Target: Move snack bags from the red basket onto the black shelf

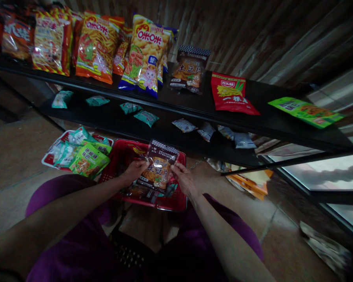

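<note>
Holding dark snack bag (159, 168) with checkered top strip by both side edges: left hand (137, 169) closed on its left edge, right hand (184, 178) pinching its right edge. Bag upright, printed front toward camera, raised just above red basket (167, 206), near and centre in scene. More packets inside basket beneath it, print too dim to read. Just left of basket, white-and-red tray (48, 158) heaped with green and teal packets (86, 160). Beyond, on far side, black two-tier shelf (267, 109). Lower tier carrying small teal sachets (147, 117) toward left and pale sachets (184, 125) toward right, spaced apart. Upper tier carrying matching dark bag (190, 72) straight beyond held one, tall yellow-orange puff bags (144, 51) standing to its left, red bag (231, 94) and green bag (306, 111) lying flat to its right. Purple clothing (76, 235) along near edge; tiled floor (14, 156) at left.
</note>
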The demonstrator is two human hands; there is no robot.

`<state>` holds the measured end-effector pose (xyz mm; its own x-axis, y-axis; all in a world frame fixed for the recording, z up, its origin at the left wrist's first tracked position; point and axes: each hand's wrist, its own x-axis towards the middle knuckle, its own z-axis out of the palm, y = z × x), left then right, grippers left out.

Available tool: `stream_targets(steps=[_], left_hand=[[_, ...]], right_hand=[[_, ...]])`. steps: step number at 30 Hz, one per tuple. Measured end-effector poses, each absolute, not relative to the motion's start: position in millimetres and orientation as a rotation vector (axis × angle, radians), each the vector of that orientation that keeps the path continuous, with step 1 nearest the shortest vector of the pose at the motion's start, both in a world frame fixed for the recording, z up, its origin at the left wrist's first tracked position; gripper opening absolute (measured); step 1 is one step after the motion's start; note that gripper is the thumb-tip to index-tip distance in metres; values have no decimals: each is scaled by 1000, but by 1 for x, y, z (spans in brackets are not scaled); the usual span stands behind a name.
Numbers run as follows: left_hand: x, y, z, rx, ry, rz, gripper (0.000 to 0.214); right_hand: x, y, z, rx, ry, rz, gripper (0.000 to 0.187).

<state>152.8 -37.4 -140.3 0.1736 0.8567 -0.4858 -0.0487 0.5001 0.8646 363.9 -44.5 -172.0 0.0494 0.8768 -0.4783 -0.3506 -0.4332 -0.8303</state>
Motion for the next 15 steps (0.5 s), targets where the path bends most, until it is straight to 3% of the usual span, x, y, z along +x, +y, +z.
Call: stream_targets(steps=[8, 15], left_hand=[[149, -37, -148, 1310, 1310, 648, 35], [153, -39, -149, 1037, 1320, 735, 32]], right_hand=[[363, -45, -175, -1375, -738, 1477, 33], [363, -44, -171, -1287, -640, 1580, 34]])
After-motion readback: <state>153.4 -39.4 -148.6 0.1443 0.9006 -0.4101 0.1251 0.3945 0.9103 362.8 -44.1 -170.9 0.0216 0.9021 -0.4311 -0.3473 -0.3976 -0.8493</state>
